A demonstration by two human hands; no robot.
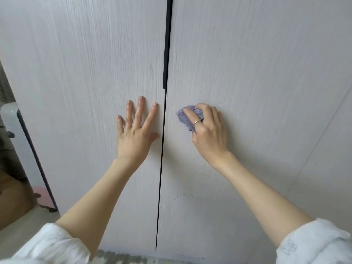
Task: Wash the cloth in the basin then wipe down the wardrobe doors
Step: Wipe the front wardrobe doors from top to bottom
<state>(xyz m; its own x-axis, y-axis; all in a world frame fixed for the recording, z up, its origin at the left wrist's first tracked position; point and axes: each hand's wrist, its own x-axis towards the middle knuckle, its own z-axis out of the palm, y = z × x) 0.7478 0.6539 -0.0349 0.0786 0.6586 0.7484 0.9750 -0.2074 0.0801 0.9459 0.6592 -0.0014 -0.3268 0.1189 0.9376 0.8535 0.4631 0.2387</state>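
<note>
Left hand: I see my left hand [136, 128] laid flat against the left wardrobe door [85, 92], fingers straight and spread, thumb stretched toward the seam. It holds nothing.
Right hand: my right hand [208, 128] has its fingers curled over the cloth [185, 117], bunching it and pressing it to the right wardrobe door [257, 82]. A ring [197, 121] sits on one finger.
Cloth: lavender, crumpled into a wad, mostly under my fingers, with its left edge sticking out just beside the seam. It is touching the door face below the handle.
Handle: a black handle strip [167, 42] runs down the seam [161, 178] between the two doors and ends just above my hands; below it the seam is a thin dark line running between my two wrists.
In the way: nothing lies between my hands and the doors; my forearms reach up from white sleeves [314, 242] at the bottom corners.
Marks: small dark specks [182, 195] dot the right door below my right forearm.
Containers: none that I can make out; no basin shows in this view.
Surface: both doors are pale, with a fine vertical wood grain.
Room: at the left edge there is a white rounded object [10, 111] and something pink [42, 195] low beside the wardrobe's side, both too blurred to name. A strip of light floor [24, 225] shows at lower left.
</note>
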